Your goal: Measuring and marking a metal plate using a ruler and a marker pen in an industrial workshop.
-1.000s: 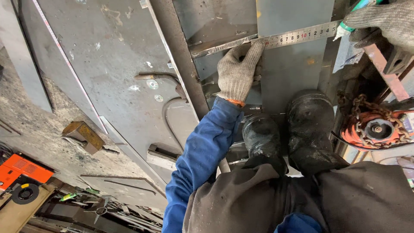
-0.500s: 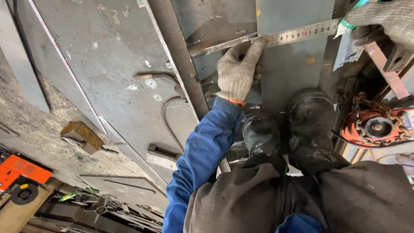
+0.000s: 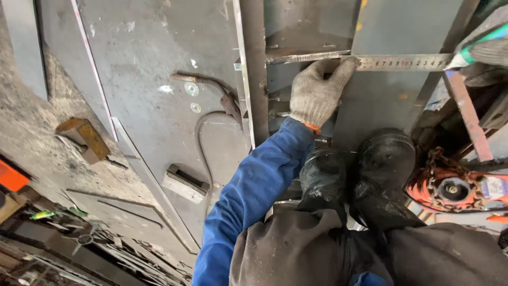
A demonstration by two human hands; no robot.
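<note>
The steel ruler [image 3: 365, 60] lies flat across the grey metal plate [image 3: 386, 100], its long axis running almost level from left to right, with the left end reaching the upright steel bar [image 3: 254, 69] and the right end pointing toward the upper right corner of the view. The left hand [image 3: 317, 95], in a grey knit glove, presses down on the ruler near its middle: the fingers are spread flat over the strip, pinning it to the plate rather than wrapping round it. The right hand [image 3: 489, 50], also gloved, is mostly cut off by the edge of the view; it sits at the ruler's right end, closed around a thin green-tipped marker [image 3: 476, 45], though how tightly cannot be told.

Just below the left hand's wrist comes the blue sleeve [image 3: 254, 196], and below the ruler stand two black boots [image 3: 365, 175] on the plate. To the right of the boots, under the right hand, lies an orange chain hoist [image 3: 455, 188] with its chain coiled on it and a small pale label at its right side. Well to the left of the pinning hand, past the bar, a welding torch [image 3: 211, 90] with its cable rests on a large grey sheet [image 3: 153, 63]. Farther left still lies a rusty yellow-brown block [image 3: 84, 137] on the dusty floor.
</note>
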